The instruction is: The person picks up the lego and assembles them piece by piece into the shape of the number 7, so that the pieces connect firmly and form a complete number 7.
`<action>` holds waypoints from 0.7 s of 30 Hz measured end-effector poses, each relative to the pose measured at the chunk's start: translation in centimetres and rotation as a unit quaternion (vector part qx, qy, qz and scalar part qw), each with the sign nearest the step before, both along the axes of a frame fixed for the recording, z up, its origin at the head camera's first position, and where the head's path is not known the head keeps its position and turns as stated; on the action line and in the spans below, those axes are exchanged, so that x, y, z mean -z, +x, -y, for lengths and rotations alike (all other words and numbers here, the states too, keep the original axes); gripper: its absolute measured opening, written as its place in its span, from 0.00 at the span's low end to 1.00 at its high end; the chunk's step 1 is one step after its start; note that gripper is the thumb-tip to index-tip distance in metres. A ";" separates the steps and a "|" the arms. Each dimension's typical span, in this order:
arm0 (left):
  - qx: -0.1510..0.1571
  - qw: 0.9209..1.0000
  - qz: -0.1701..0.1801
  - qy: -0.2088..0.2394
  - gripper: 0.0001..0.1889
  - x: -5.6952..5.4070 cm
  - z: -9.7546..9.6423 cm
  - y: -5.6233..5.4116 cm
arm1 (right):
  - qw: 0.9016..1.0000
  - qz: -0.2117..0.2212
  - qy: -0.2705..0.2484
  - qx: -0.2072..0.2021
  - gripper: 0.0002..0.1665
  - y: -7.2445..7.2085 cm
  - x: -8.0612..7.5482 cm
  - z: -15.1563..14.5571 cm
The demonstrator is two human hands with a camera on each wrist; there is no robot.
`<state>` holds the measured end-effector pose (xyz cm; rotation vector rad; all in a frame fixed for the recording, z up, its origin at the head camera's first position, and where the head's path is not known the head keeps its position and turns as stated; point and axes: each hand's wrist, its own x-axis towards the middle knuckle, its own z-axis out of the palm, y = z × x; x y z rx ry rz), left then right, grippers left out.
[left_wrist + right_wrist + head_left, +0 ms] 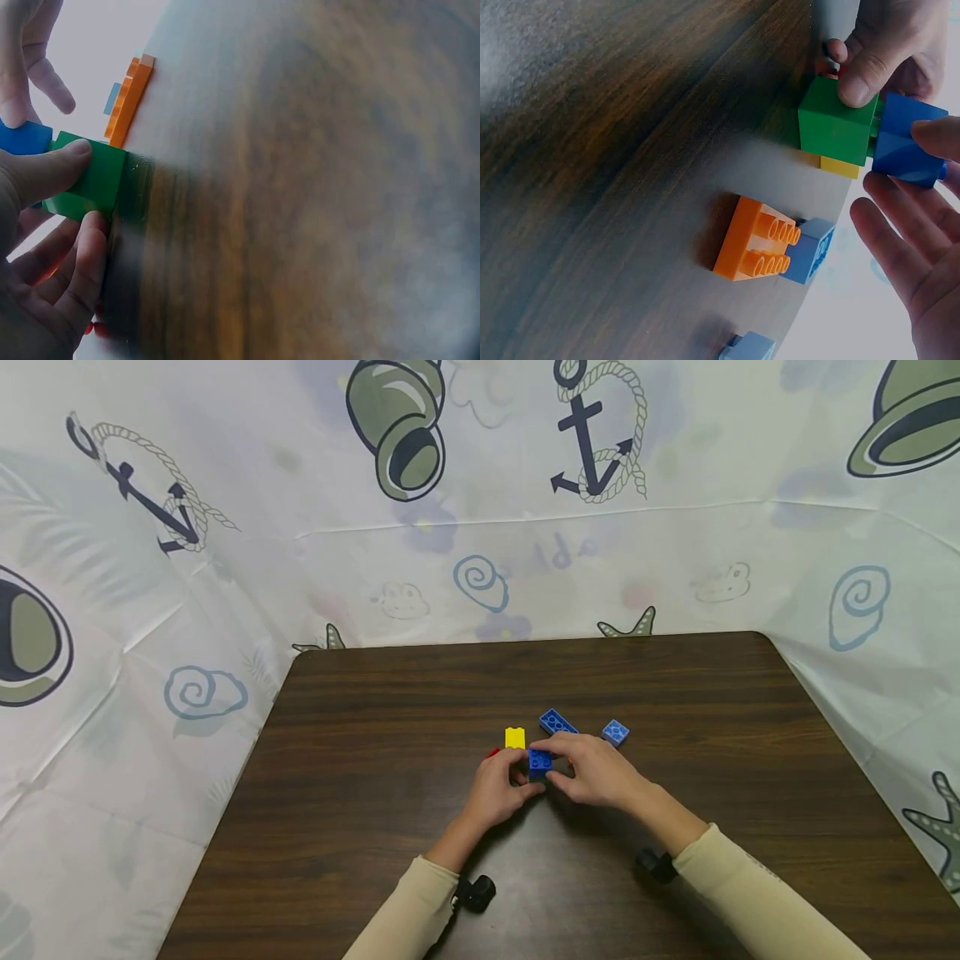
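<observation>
The step in hand looks like joining two toy bricks, with a blue brick (904, 146) being fitted on top of a green brick (836, 124); the left hand (498, 789) holds the green one, thumb flat on its side face and fingertips closed against it from below, while the right hand (592, 768) pinches the blue one between thumb and forefinger, its other fingers half extended and loose; both bricks sit between the two hands near the middle of the desk (360, 827), though whether the green one touches the wood I cannot tell; green studs show in a narrow gap at the joint, so the blue brick seems not fully seated, and the next move probably calls for square alignment and a firm, even push while the left hand braces; the bricks look like smooth, hard moulded plastic, boxy with crisp edges; close by lies an orange brick (739, 240), long, with two rows of round, hollow-topped studs, and beyond it a longer blue block (558, 722); a squarish light-blue brick (615, 732) rests to the right, and a yellow brick (515, 738) just past the left hand; the desk is dark brown with streaky wood grain and a dull sheen.
</observation>
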<state>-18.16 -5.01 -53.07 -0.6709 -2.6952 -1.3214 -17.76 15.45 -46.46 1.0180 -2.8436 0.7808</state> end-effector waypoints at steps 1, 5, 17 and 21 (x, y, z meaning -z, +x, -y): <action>0.000 1.000 0.000 0.001 0.19 0.0 0.0 0.0 | 1.000 0.000 0.000 0.000 0.28 0.0 0.0 0.0; 0.000 1.000 0.003 0.003 0.19 0.1 0.0 -0.1 | 1.000 -0.002 -0.001 -0.003 0.27 0.0 -0.1 0.1; 0.003 1.000 0.010 -0.001 0.19 0.0 0.0 0.0 | 0.999 -0.016 -0.051 -0.003 0.29 0.2 1.1 0.4; 0.005 1.000 0.007 -0.001 0.19 -0.1 0.0 0.0 | 0.998 -0.030 -0.058 -0.001 0.31 0.3 1.6 0.4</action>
